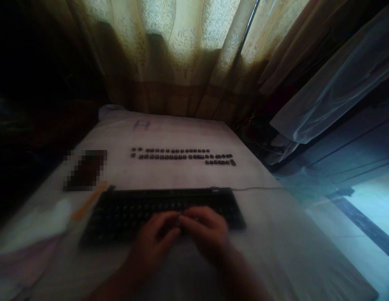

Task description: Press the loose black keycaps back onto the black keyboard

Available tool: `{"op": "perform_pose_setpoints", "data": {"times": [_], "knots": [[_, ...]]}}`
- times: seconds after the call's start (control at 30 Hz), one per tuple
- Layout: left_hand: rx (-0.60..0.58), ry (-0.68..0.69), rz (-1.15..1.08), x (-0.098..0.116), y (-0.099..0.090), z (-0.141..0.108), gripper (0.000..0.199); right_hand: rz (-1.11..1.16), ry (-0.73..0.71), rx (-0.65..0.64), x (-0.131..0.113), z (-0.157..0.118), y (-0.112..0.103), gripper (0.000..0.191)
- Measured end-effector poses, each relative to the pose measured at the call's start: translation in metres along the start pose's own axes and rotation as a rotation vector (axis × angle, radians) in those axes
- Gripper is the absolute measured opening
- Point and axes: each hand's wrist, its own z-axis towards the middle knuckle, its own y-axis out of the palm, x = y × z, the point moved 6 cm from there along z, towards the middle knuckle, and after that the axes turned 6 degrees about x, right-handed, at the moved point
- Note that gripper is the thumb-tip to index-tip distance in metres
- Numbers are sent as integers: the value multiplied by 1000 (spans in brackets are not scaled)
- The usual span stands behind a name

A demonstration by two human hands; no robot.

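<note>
A black keyboard [119, 213] lies across the near part of the cloth-covered table. Over its front middle edge my left hand [158, 234] and my right hand [207, 230] meet at the fingertips, fingers bent and closed together. Something small seems pinched between them, but it is too dark and blurred to make out. Beyond the keyboard, several loose black keycaps [163, 157] are laid out in rows, with a shorter row at the right end. My hands and the dim light hide part of the keyboard's lower middle.
On the left lie a pixelated dark rectangular item [86, 170], an orange strip [89, 202], a white cloth [47, 221] and a pink cloth [34, 259]. A thin cable [257, 188] runs right from the keyboard. Curtains [185, 54] hang behind the table [182, 177].
</note>
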Motion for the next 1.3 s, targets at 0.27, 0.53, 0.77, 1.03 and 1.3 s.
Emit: {"op": "perform_pose_setpoints", "data": {"times": [0.27, 0.53, 0.77, 1.03, 1.3], "knots": [[-24, -192, -190, -15, 3, -4, 36, 34, -127, 57, -3, -3, 7, 31], [-28, -292, -331, -16, 7, -3, 36, 99, -137, 115, -9, 0, 0, 38], [-29, -334, -367, -18, 5, -5, 37, 141, -114, 102, -11, -3, 1, 37], [-18, -490, -350, -20, 3, -7, 47, 142, -105, 90, -11, 0, -2, 28], [-57, -522, -387, -23, 4, -9, 52, 108, -65, 70, -8, -2, -1, 27]]}}
